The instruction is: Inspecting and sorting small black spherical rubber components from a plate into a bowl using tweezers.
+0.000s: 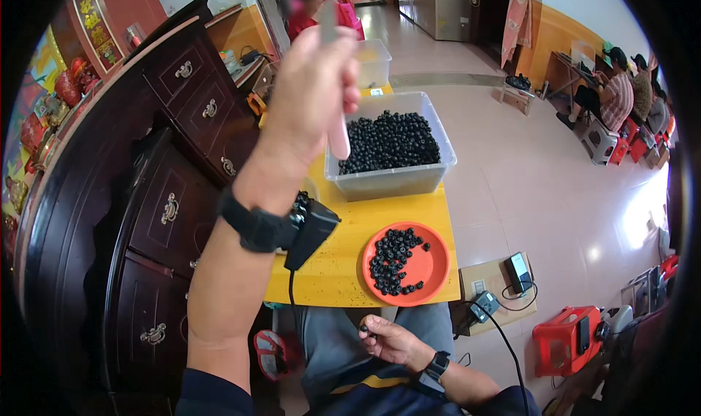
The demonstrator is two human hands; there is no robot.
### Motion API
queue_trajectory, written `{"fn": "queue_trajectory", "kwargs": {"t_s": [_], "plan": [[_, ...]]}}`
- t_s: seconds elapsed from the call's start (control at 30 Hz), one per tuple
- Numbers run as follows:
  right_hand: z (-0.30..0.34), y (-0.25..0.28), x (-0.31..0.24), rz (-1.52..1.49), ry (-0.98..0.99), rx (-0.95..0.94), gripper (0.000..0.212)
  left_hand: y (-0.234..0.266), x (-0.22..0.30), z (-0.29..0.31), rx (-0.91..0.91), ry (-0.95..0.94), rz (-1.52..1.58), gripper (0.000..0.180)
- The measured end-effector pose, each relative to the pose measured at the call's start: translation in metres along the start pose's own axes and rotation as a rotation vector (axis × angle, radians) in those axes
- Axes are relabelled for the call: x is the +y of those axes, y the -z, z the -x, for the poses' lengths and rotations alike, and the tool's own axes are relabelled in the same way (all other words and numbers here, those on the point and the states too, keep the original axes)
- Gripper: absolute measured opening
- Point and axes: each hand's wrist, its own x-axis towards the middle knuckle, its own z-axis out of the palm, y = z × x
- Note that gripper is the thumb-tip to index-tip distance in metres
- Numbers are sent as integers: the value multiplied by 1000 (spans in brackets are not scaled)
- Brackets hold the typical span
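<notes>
The left hand [310, 87] is raised, gripping a pale pink stick [334, 117] above the yellow surface [343, 259]; the right hand [387, 339] pinches a dark berry [364, 329] near the orange plate [432, 266].

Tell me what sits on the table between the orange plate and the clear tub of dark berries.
Nothing: in the head view, bare yellow table separates the orange plate from the clear tub.

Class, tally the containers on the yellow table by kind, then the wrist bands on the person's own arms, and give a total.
Clear plastic tub of dark berries: 1
Orange plate of dark berries: 1
Black wrist bands: 2, left wrist and right wrist
Total: 4
</notes>
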Motion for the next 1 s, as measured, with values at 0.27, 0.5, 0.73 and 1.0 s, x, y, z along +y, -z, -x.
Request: {"fn": "queue_trajectory", "kwargs": {"t_s": [0.27,0.5,0.73,1.0], "plan": [[10,-2,-5,-22,28,-20,18,-41,-74,121,-642,-48,-626,22],[13,4,-17,-32,172,-46,21,-5,-136,218,-830,340,-643,29],[11,15,-9,-51,99,86,15,6,-157,274,-512,489,-599,26],[7,34,4,-133,22,110,10,17,-180,313,-279,523,-447,23]]}}
